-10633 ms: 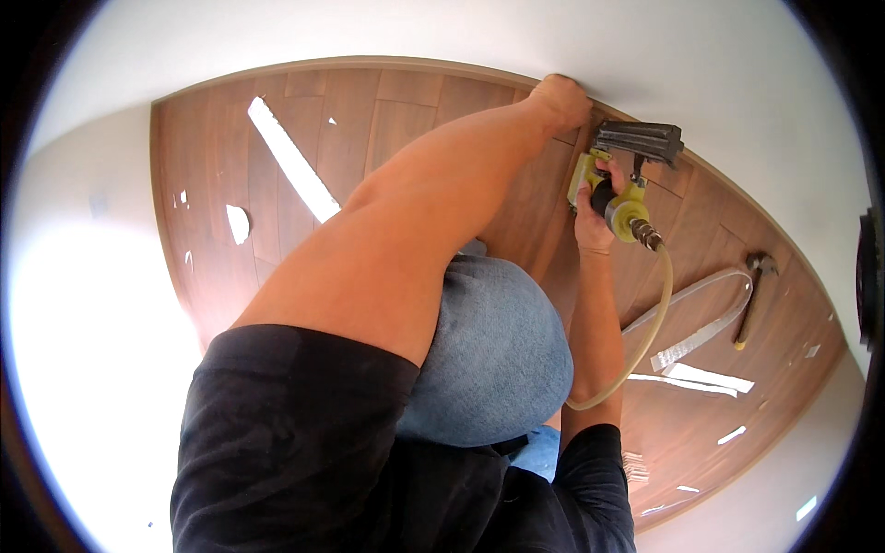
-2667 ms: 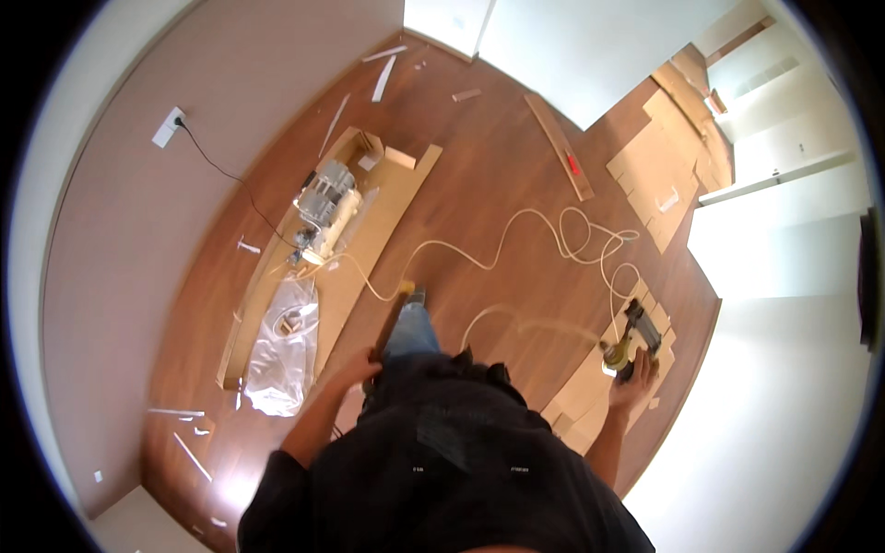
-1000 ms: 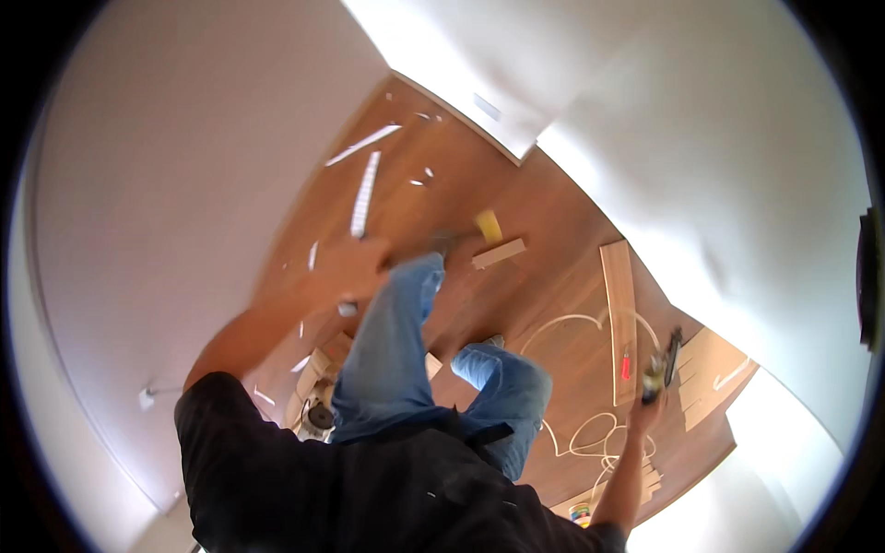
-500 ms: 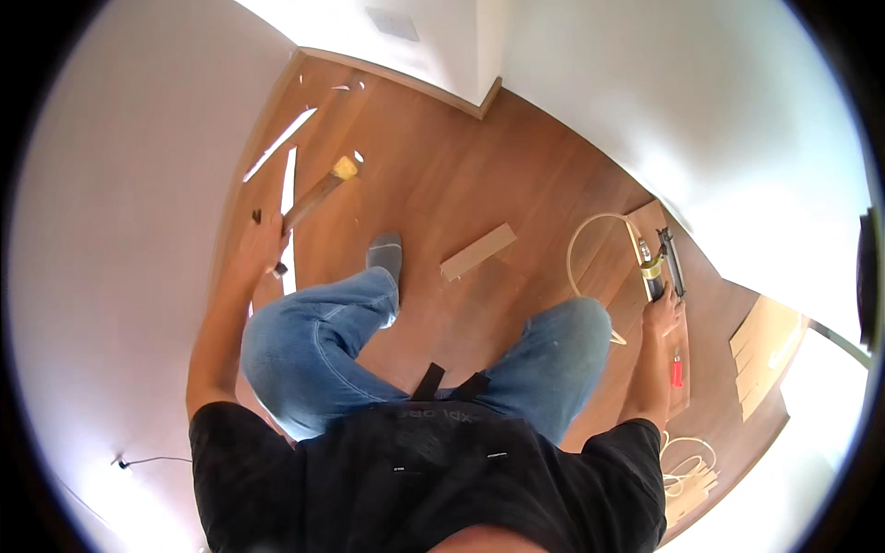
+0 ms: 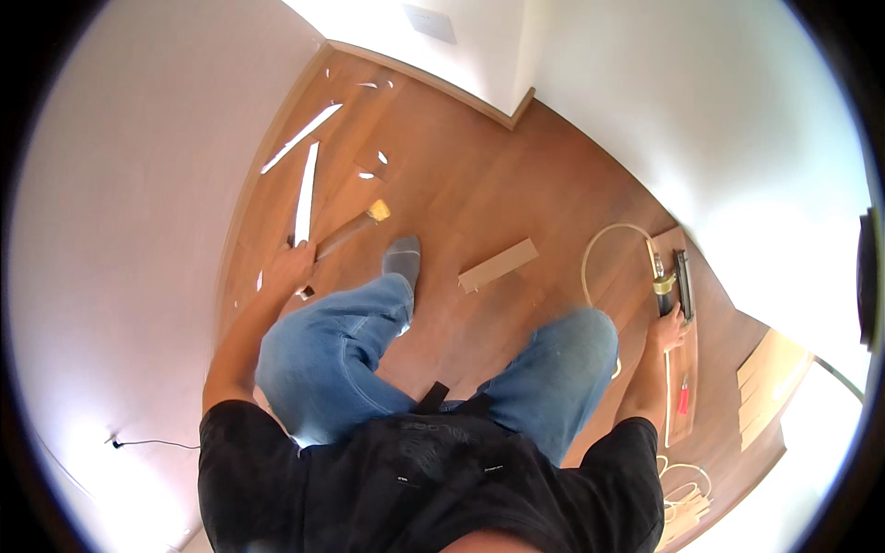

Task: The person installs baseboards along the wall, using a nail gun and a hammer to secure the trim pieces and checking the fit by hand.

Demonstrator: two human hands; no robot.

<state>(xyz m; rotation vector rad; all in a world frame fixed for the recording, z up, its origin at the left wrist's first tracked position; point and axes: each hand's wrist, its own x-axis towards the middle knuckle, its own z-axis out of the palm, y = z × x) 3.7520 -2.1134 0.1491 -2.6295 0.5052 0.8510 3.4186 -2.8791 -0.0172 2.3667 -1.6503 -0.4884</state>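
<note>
My left hand point(image 5: 293, 267) is closed around the dark head end of what looks like a hammer point(image 5: 343, 238). Its brown wooden handle points away to the right and finishes in a yellow tip, low over the floor beside my grey-socked foot. On the other side, my right hand point(image 5: 670, 330) grips a pneumatic nail gun point(image 5: 683, 286) with a black body and a yellowish band. A pale air hose point(image 5: 584, 267) loops from it. Under the nail gun lies a long wooden board point(image 5: 680, 424), with a red-handled tool point(image 5: 684, 398) resting on it near my right wrist.
White strips point(image 5: 306, 198) and small scraps lie along the left wall point(image 5: 138, 230). A short wooden piece point(image 5: 498, 264) sits between my knees and the corner. At right are light boards point(image 5: 767, 387) and coiled hose point(image 5: 687, 475). Wooden baseboard point(image 5: 415, 78) edges the far wall.
My left hand and the hammer have come nearer to me, down toward my left foot. My right hand still holds the nail gun. The whole view has shifted slightly.
</note>
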